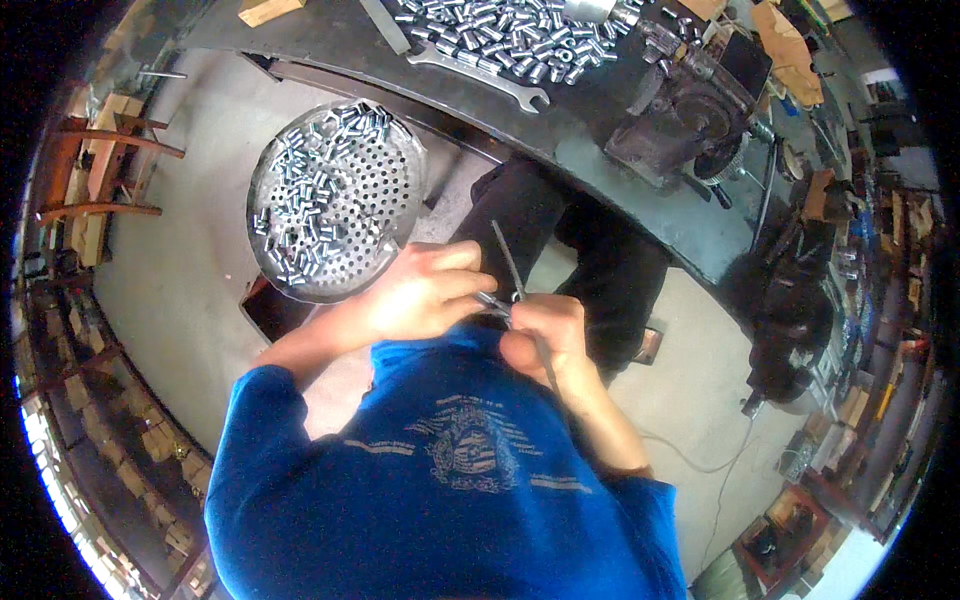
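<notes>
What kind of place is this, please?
Probably a metal workshop: a dark steel workbench carries a heavy bench vise, a flat steel spanner and a heap of small shiny metal sleeves.

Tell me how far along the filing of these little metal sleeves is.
Some sleeves already lie in the perforated round tray. In hand: the left hand pinches one small sleeve while the right hand works a thin rod-like file on it. A large pile of sleeves sits on the bench, apparently still to do.
</notes>
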A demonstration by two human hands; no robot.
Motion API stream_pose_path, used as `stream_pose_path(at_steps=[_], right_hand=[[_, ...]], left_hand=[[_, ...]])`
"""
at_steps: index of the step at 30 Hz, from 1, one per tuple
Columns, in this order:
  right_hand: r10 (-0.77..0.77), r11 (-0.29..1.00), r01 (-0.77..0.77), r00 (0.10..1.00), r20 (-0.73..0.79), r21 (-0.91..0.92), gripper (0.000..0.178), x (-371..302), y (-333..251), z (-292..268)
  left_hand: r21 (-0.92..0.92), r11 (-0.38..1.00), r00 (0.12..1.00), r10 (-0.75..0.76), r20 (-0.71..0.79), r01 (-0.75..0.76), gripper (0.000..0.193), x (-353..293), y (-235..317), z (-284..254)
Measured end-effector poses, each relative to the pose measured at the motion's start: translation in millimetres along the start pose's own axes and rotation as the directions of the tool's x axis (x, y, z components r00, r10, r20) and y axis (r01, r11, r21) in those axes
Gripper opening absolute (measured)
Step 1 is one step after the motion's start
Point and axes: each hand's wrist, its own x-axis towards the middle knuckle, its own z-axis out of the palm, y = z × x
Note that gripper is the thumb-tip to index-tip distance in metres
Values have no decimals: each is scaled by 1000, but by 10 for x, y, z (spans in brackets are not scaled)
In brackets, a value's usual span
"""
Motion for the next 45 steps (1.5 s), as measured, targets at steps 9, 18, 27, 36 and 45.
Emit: stream_pose_path(at_steps=[9, 18, 27, 36, 45], right_hand=[[266, 899, -230, 963, -48, 374, 30, -162, 166, 20], [276, 928, -234, 954, -115, 289, 25, -177, 186, 3], [96, 965, -61, 987, -128, 254, 34, -254, -60, -168], [81, 967, -87, 996, 33, 240, 30, -153, -240, -157], [247, 946, -253, 967, 55, 202, 25, 92, -26, 54]], left_hand=[[-256, 964, 980, -19, 199, 71, 25, 162, -77, 6], [-688, 546, 870, -399, 288, 478, 13, 101, -11, 166], [41, 962, 958, -262, -120, 269, 15, 96, -313, 12], [272, 960, 990, -37, -134, 73, 19, 70, -364, 15], [221, 966, 990, 142, -1, -138, 33, 120, -229, 195]])
